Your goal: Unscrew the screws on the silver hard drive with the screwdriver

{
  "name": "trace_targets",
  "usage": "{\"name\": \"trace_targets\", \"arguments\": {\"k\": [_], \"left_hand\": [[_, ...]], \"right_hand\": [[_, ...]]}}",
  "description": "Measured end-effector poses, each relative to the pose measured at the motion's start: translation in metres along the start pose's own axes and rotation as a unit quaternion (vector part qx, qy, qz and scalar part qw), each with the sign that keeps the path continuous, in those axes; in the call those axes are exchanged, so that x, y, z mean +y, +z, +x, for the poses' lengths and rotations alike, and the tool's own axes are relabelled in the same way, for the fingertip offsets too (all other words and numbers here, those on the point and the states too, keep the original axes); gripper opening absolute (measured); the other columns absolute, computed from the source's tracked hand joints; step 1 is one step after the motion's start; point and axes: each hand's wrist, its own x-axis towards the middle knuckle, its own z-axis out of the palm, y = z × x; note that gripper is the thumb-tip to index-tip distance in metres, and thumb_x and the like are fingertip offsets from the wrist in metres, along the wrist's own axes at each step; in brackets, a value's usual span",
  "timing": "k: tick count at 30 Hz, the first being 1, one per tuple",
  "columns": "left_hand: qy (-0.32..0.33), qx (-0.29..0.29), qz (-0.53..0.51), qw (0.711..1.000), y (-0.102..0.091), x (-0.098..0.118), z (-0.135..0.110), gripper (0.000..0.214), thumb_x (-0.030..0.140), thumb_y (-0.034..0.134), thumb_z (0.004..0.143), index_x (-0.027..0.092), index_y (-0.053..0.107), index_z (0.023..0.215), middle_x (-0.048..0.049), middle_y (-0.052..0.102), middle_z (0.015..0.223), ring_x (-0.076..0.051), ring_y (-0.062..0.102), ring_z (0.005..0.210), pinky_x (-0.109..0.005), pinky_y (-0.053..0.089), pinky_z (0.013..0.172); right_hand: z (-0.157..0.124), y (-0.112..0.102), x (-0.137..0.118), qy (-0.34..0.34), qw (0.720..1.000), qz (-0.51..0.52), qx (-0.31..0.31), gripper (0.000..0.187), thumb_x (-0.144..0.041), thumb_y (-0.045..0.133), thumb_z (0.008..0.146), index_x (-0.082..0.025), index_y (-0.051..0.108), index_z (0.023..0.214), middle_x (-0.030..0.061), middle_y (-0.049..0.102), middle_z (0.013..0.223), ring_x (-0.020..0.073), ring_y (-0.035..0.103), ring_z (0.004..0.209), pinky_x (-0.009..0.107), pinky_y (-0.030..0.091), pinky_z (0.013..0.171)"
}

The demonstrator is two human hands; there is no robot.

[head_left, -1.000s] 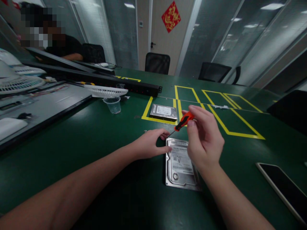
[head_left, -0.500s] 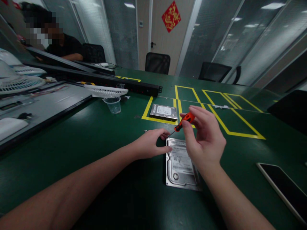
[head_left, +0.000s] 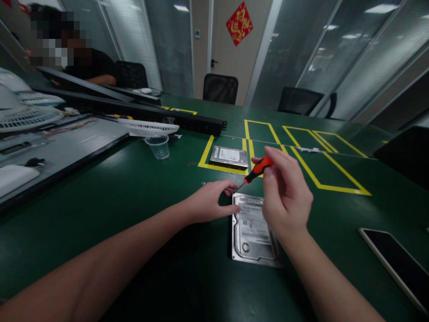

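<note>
Metal bits [head_left: 203, 184], perhaps screws already out, just beyond the left hand [head_left: 208, 203], loosely spread with thumb on the nearer hard drive [head_left: 253, 226]. Farther beyond both grips, second drive [head_left: 229, 155], seemingly untouched. Between the grips, that nearer one, apparently still closed up, corner work unfinished. Screwdriver [head_left: 258, 170], tip just by the left grip, grasped in the right hand [head_left: 288, 194]; remaining work impossible to tell.
</note>
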Motion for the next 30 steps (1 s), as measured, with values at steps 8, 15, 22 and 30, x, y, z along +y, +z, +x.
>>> {"name": "trace_targets", "arguments": {"k": [8,15,22,30], "left_hand": [[-0.009,-0.004,0.000,1.000,-0.0007,0.0019,-0.0006,0.048,0.038,0.085,0.089,0.018,0.066,0.129,-0.0112,0.076,0.122,-0.030,0.072,0.113,-0.048,0.057,0.102],[0.001,0.000,-0.007,1.000,-0.0008,0.0014,-0.0002,0.046,0.037,0.085,0.089,0.018,0.067,0.126,-0.0108,0.076,0.120,-0.029,0.072,0.111,-0.047,0.057,0.100],[-0.005,-0.006,-0.004,1.000,0.0001,0.0002,0.0001,0.048,0.036,0.085,0.089,0.017,0.066,0.129,-0.0115,0.076,0.123,-0.029,0.072,0.113,-0.048,0.058,0.101],[-0.007,-0.008,-0.002,1.000,-0.0008,0.0017,0.0004,0.048,0.036,0.085,0.089,0.017,0.066,0.129,-0.0116,0.076,0.123,-0.029,0.072,0.113,-0.048,0.057,0.102]], "right_hand": [[0.0004,0.0020,0.0019,-0.009,0.999,-0.025,0.033,0.036,-0.024,0.071,0.098,-0.031,0.072,0.133,0.0081,0.073,0.125,0.0247,0.072,0.110,0.046,0.065,0.090],[-0.0006,-0.0005,-0.0004,0.004,1.000,0.010,0.005,0.042,-0.021,0.057,0.104,-0.031,0.067,0.143,0.0102,0.070,0.141,0.0308,0.069,0.134,0.057,0.062,0.108],[0.0005,0.0038,0.0025,-0.003,0.999,-0.013,0.044,0.037,-0.020,0.073,0.095,-0.030,0.070,0.131,0.0071,0.071,0.124,0.0244,0.072,0.108,0.045,0.063,0.088],[0.0000,0.0019,-0.0009,-0.005,1.000,0.004,0.024,0.039,-0.017,0.064,0.100,-0.030,0.069,0.137,0.0091,0.069,0.136,0.0272,0.070,0.125,0.048,0.064,0.099]]}}
